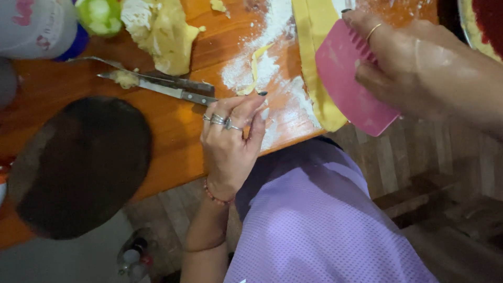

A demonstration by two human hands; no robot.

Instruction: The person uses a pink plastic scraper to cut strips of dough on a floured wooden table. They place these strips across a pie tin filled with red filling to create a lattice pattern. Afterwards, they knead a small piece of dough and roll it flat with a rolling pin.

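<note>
My left hand (230,139), with several rings on it, rests at the near edge of the wooden table (178,136). Its fingertips pinch the lower end of a thin yellow dough strip (255,65) that lies on a floured patch. My right hand (419,68) grips a pink plastic scraper (348,89) with a toothed edge. The scraper presses against the right side of a long band of rolled yellow dough (314,57), which hangs slightly over the table edge.
A knife (173,90) and a second metal utensil (105,63), both smeared with dough, lie left of my left hand. A dough lump (162,34), a green round thing (99,15) and a white container (34,26) sit behind. A dark round blurred shape (78,167) covers the left. A red-filled dish (484,23) is far right.
</note>
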